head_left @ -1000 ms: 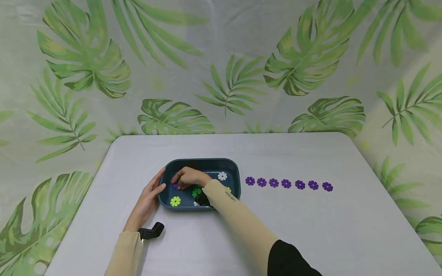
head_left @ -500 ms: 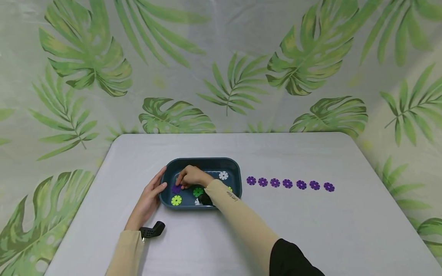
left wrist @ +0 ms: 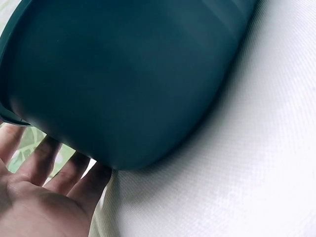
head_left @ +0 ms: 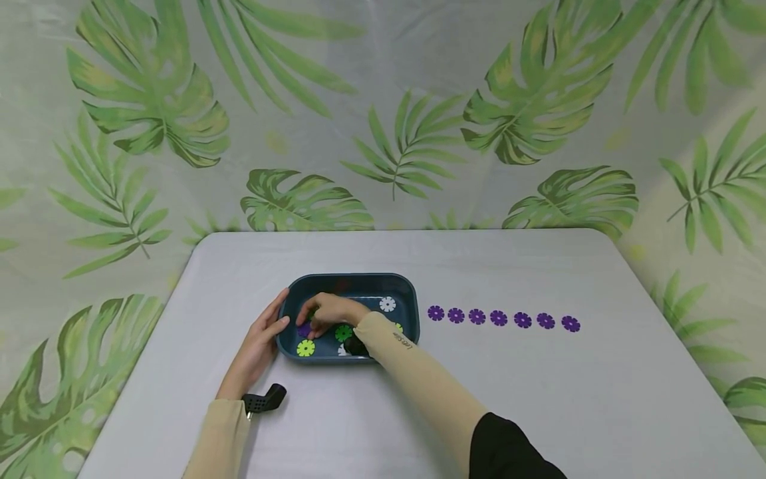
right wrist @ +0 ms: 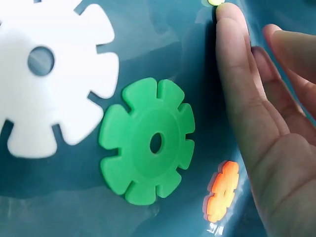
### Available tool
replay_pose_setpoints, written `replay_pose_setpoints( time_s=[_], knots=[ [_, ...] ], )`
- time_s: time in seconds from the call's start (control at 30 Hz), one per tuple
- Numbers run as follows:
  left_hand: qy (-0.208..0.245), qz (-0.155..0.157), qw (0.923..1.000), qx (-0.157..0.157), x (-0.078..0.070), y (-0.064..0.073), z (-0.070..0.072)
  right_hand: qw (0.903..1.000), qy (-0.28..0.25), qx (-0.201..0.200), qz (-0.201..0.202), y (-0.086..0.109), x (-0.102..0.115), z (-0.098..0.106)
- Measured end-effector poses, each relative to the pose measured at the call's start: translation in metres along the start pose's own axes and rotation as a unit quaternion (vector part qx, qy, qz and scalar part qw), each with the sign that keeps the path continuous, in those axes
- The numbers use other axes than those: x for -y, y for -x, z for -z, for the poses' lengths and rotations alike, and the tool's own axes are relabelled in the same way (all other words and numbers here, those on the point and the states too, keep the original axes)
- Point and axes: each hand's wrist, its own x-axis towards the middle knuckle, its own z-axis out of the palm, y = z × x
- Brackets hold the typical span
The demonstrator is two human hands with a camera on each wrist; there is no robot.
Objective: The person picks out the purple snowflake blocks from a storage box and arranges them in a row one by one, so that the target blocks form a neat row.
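A dark blue tray (head_left: 326, 356) stands left of the table's middle, holding flower-shaped notched discs. My left hand (head_left: 256, 349) touches its left end, with extended fingers against the outer wall and the thumb by the rim. Inside the tray, my right hand (head_left: 330, 311) reaches over a purple disc (head_left: 303, 330), partly covering it. Its thumb and forefinger are spread apart. Near that hand lie a green disc (head_left: 343, 333), a yellow-green disc (head_left: 306, 348) and a white disc (head_left: 387, 304). The right wrist view also has an orange disc (right wrist: 222, 192); the purple one is out of sight there.
Several purple discs (head_left: 477, 317) form a row on the white table (head_left: 509, 386), right of the tray. A leaf-patterned cloth (head_left: 413, 60) hangs behind. Black wrist cameras sit on both arms; the left camera (head_left: 265, 399) is near the tray's front left.
My right hand's fingers have spread slightly over the purple disc, after being closer together half a second ago. The left hand and tray have kept their places.
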Motion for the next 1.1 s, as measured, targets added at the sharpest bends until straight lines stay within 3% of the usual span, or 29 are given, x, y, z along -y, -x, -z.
replay_pose_setpoints(
  time_s=[0.37, 0.63, 0.9, 1.1],
  knots=[
    [-0.001, -0.001, 1.0000, 0.003, -0.001, -0.003, -0.003, 0.9987, 0.039, -0.026, 0.021, 0.005, -0.002, 0.005],
    [-0.002, 0.000, 1.0000, 0.002, -0.002, -0.002, -0.005, 0.9991, 0.030, -0.012, 0.026, 0.020, -0.001, 0.032],
    [-0.013, 0.007, 0.9998, -0.016, 0.000, 0.001, -0.003, 0.9956, -0.002, -0.012, 0.093, 0.060, -0.001, 0.072],
    [-0.018, 0.007, 0.9997, -0.014, 0.000, 0.002, -0.003, 0.9934, -0.016, -0.055, 0.100, 0.108, -0.018, 0.110]
  ],
)
